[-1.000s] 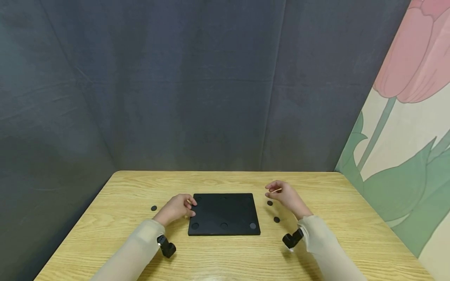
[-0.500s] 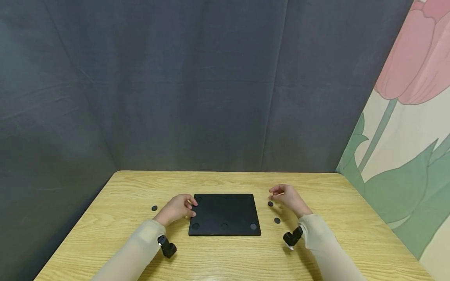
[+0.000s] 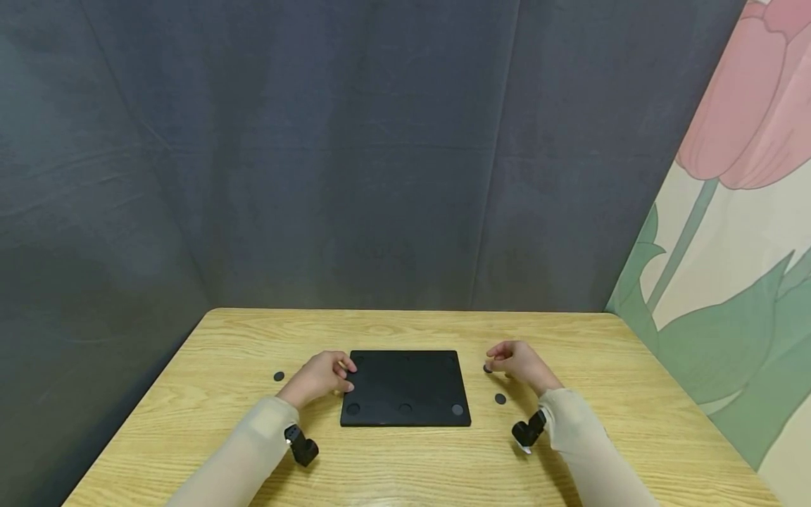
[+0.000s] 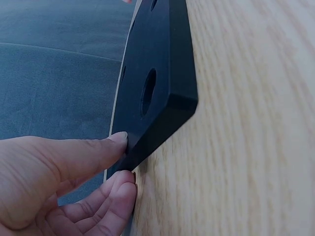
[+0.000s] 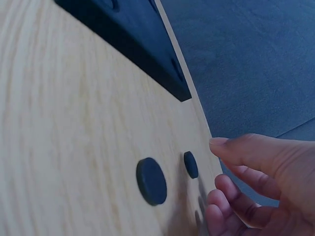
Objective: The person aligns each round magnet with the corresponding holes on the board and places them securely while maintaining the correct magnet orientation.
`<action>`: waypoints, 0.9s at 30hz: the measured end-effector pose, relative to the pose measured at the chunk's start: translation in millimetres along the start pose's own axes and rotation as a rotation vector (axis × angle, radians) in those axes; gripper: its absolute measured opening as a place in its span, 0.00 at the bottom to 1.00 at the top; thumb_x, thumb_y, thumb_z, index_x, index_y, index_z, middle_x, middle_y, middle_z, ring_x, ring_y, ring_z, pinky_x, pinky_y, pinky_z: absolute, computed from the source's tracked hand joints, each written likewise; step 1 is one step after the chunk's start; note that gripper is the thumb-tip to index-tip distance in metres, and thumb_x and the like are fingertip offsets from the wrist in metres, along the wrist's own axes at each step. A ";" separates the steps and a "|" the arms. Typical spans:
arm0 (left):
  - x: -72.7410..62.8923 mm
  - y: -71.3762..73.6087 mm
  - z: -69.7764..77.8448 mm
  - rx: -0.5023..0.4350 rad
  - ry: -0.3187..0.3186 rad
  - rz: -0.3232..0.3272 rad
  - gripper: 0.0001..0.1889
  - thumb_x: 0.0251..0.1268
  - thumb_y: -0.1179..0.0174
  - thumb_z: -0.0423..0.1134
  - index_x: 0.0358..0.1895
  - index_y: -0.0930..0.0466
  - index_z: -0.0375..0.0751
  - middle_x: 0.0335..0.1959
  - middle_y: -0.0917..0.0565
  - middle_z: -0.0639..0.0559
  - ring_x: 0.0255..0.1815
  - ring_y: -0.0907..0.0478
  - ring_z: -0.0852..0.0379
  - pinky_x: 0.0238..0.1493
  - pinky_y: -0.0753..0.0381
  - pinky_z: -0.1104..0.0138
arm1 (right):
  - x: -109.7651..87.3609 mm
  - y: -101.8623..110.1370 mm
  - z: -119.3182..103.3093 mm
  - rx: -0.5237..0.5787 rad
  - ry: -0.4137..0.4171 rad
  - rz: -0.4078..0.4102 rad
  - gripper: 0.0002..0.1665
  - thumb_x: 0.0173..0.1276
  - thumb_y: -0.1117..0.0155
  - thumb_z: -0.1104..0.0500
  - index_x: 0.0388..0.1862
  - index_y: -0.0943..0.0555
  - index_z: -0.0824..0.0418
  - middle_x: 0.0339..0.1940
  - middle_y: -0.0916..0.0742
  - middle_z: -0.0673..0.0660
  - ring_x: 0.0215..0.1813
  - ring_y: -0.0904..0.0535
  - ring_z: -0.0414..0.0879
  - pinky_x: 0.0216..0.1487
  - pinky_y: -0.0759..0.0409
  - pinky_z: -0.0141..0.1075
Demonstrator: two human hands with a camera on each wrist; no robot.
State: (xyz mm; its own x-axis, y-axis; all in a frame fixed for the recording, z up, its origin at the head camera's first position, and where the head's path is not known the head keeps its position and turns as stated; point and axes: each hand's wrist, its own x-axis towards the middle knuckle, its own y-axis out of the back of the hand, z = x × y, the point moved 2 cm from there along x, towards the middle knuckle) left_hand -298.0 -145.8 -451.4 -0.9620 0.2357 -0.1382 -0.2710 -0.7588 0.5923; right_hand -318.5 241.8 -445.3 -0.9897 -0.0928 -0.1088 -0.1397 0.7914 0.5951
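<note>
A flat black board (image 3: pixel 408 384) with round recesses lies on the table. My left hand (image 3: pixel 319 376) holds its left edge; in the left wrist view the thumb (image 4: pixel 106 150) lies on the top face and the fingers (image 4: pixel 118 199) are at the side. One recess (image 4: pixel 148 92) shows near that corner. Right of the board are two small black discs, a farther one (image 5: pixel 191 164) and a nearer one (image 5: pixel 152 182). Over the farther disc hovers my right hand (image 3: pixel 521 362), thumb and fingers parted with nothing between them.
Another black disc (image 3: pixel 279 376) lies left of the board, beside the left wrist. A greyer round (image 3: pixel 457 409) shows at the board's near right corner. The wooden table (image 3: pixel 405 465) ends at a dark curtain (image 3: pixel 380 176); a flower-painted wall (image 3: pixel 728 317) stands on the right.
My right hand has come down and slightly nearer, and now overlaps the farther disc in the head view. The left hand stays at the board's edge.
</note>
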 end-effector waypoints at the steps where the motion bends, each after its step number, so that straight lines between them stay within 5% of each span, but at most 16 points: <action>1: -0.1 0.0 0.2 0.001 0.000 0.000 0.12 0.54 0.31 0.27 0.42 0.19 0.40 0.30 0.24 0.47 0.28 0.29 0.55 0.29 0.27 0.65 | 0.1 -0.3 0.8 -0.006 0.002 0.000 0.14 0.61 0.32 0.64 0.45 0.21 0.69 0.32 0.20 0.54 0.33 0.28 0.44 0.33 0.27 0.33; 27: 0.0 0.4 0.0 -0.021 0.010 -0.010 0.12 0.55 0.32 0.28 0.43 0.19 0.40 0.30 0.25 0.47 0.27 0.29 0.54 0.29 0.27 0.64 | 3.2 -5.8 7.3 -0.046 -0.067 -0.016 0.14 0.58 0.29 0.66 0.42 0.20 0.68 0.31 0.20 0.54 0.34 0.30 0.44 0.36 0.31 0.34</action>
State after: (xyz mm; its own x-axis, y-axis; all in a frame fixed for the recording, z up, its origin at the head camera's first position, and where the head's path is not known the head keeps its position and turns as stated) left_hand -298.2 -146.1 -451.2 -0.9594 0.2375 -0.1522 -0.2814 -0.7688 0.5742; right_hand -320.7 241.4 -455.0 -0.9832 -0.0635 -0.1712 -0.1586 0.7615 0.6285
